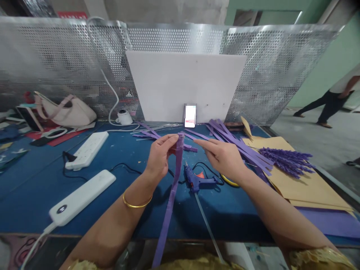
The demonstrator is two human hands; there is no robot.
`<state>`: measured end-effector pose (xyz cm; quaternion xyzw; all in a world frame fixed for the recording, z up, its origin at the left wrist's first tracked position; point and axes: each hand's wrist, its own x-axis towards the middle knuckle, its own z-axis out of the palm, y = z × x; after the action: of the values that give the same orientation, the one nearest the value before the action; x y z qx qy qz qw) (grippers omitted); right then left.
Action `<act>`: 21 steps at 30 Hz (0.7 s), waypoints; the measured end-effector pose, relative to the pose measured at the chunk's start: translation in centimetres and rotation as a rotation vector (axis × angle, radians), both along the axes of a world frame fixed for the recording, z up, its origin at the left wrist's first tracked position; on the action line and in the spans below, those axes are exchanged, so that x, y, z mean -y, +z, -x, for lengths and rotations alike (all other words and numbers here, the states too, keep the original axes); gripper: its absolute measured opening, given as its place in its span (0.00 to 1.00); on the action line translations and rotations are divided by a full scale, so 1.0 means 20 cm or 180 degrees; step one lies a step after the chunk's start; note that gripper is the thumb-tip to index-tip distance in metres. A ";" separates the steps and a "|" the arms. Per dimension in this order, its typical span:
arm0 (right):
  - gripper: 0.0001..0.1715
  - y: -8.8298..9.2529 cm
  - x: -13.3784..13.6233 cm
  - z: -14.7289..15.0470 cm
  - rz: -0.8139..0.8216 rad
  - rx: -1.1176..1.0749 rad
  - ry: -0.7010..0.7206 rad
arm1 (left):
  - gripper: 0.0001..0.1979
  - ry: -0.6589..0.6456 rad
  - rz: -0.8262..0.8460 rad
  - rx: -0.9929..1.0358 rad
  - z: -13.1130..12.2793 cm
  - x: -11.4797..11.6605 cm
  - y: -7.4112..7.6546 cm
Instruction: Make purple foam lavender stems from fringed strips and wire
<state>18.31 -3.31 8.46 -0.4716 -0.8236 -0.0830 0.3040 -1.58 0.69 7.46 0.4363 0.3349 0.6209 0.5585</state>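
My left hand [159, 153] pinches the top end of a long purple strip [174, 185], which hangs down past the table's front edge. Level with it on the right, my right hand [225, 157] has its thumb and fingers closed on a thin wire [189, 138]. The wire reaches left to the upper end of the strip. Below and between my hands, a blue hot glue gun [197, 180] lies on its side with a clear glue stick [208, 221] sticking out of its back.
More purple strips [239, 144] lie behind my right hand. Purple lavender-like stems [287, 161] rest on brown paper [312, 191]. A lit phone [190, 115] leans on a white board [185, 82]. On the left are a power strip [88, 150], a white device [84, 197] and a handbag [67, 110].
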 end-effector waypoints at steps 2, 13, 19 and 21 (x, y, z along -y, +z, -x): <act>0.25 0.00 0.00 0.00 -0.0022 0.0037 -0.0006 | 0.07 0.0164 -0.0060 -0.0149 0.00 -0.01 -0.01; 0.16 -0.05 -0.05 0.04 0.0768 -0.1762 0.0547 | 0.04 0.0245 -0.0426 -0.0893 -0.05 0.05 -0.03; 0.14 -0.07 -0.06 0.08 0.1449 -0.2714 0.0872 | 0.04 0.0179 -0.0408 -0.0995 -0.07 0.05 -0.05; 0.14 -0.08 -0.07 0.08 0.1730 -0.3082 0.0975 | 0.04 0.0194 -0.0409 -0.0999 -0.07 0.04 -0.05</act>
<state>16.62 -1.92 6.94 -0.3924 -0.6411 0.4019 0.5229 -0.22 -0.15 6.48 0.5523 0.3907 0.5819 0.4513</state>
